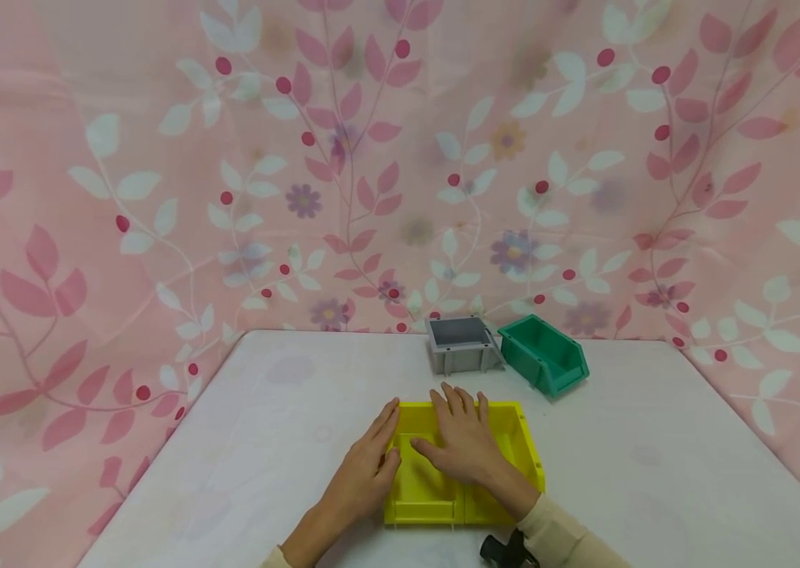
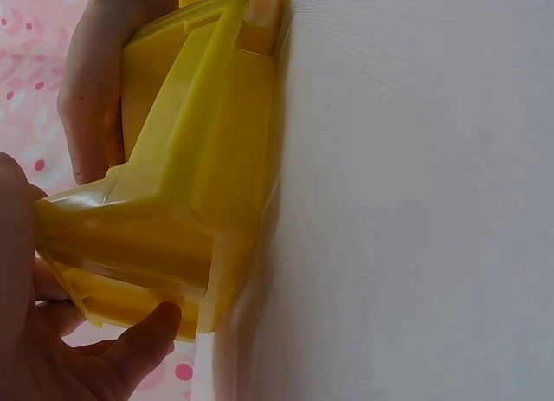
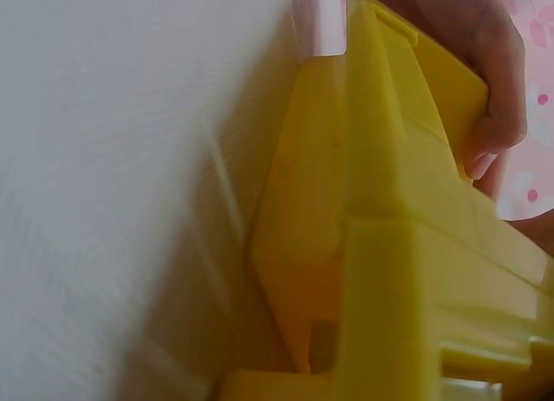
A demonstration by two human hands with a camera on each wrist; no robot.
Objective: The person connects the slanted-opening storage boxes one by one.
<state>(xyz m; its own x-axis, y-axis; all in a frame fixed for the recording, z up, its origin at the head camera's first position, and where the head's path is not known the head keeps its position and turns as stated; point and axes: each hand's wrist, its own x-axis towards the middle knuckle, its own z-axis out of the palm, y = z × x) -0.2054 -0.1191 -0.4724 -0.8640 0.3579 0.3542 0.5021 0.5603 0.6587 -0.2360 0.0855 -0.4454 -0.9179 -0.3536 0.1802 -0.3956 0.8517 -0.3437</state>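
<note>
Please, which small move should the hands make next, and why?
Perhaps lift the right hand from over the yellow plastic and move it towards the green bin. The left hand touches the plastic's left side and could steady it, while the green bin stands behind, to the right, with no hand on it.

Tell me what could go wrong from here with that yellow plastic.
1. The left grip is at the left side of the yellow plastic, while the right grip reaches over its interior, so uneven force might twist or tip it.
2. The gray bin and green bin stand just beyond, so a forward push may bump them.
3. The right forearm crosses the near right corner, so lifting might catch it.
</note>
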